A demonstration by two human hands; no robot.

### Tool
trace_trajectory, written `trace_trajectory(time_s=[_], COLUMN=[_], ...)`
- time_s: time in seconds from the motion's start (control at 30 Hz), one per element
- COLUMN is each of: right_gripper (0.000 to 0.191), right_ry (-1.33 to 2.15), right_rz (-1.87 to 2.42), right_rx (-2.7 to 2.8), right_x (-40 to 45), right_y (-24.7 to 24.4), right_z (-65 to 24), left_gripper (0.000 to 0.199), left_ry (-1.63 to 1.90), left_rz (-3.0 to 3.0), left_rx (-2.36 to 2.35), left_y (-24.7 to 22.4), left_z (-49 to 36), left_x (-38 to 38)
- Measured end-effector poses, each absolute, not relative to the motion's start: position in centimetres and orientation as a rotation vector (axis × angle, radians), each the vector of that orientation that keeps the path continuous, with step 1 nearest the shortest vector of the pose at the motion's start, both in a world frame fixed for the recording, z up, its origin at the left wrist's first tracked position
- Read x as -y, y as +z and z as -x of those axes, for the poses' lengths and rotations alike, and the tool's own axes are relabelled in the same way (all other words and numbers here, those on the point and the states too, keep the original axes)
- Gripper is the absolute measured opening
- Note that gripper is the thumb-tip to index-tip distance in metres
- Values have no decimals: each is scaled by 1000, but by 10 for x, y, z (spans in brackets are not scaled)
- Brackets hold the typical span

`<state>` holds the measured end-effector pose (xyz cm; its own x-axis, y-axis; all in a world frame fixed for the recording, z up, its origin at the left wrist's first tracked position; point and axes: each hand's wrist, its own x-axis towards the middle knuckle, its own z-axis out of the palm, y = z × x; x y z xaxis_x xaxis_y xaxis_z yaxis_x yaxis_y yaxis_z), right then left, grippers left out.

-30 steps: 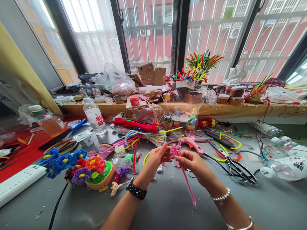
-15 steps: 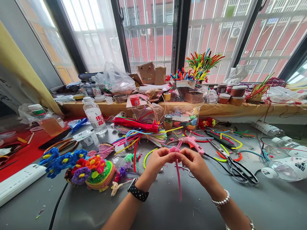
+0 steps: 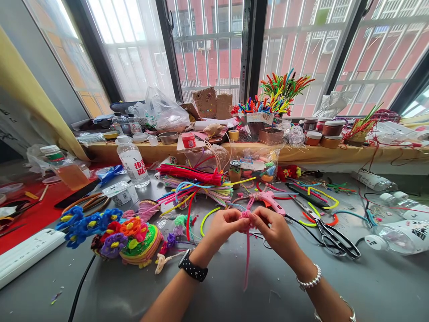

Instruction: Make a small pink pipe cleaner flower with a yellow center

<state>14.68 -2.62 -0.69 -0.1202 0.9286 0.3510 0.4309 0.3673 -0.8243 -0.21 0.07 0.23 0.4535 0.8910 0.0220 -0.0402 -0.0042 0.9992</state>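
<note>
A looped pink pipe cleaner (image 3: 247, 250) is pinched between my two hands above the grey table, its long tail hanging down and small loops sticking up on top. My left hand (image 3: 227, 227) grips it from the left, thumb and fingers closed. From the right, my right hand (image 3: 271, 227) pinches the same piece; fingertips hide part of the loops. Just behind my hands lies a pink hot glue gun (image 3: 272, 201). Large scissors (image 3: 335, 235) rest to the right of my right hand. A small pair of scissors (image 3: 266, 241) is partly hidden behind my hands.
Bundled pipe cleaners (image 3: 191, 175) lie behind my hands. Finished fuzzy flowers (image 3: 114, 237) sit at the left near a white power strip (image 3: 30, 255). A water bottle (image 3: 132, 163) stands at the back left; several bottles (image 3: 398, 235) lie at the right. Jars (image 3: 331, 129) line the sill.
The pink loops have tilted and now stand higher above my fingertips. The hanging tail has swung slightly left. Both hands have shifted a little and keep their pinch.
</note>
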Motion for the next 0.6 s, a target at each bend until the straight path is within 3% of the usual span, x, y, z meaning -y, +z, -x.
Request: trace_trajectory(time_s=[0.3, 0.43, 0.6], right_gripper=[33, 37, 28], right_ry=[305, 428, 662], right_rz=[1271, 1211, 1117], right_rx=[1519, 1661, 1861], right_x=[34, 30, 27], right_y=[-18, -15, -4], right_z=[-126, -134, -150], left_gripper=[27, 29, 30], left_ry=[969, 829, 680], left_rz=[-1323, -1358, -1407], left_rx=[-807, -776, -763], left_y=[-4, -4, -5], left_z=[-3, 1, 4], left_x=[1, -2, -4])
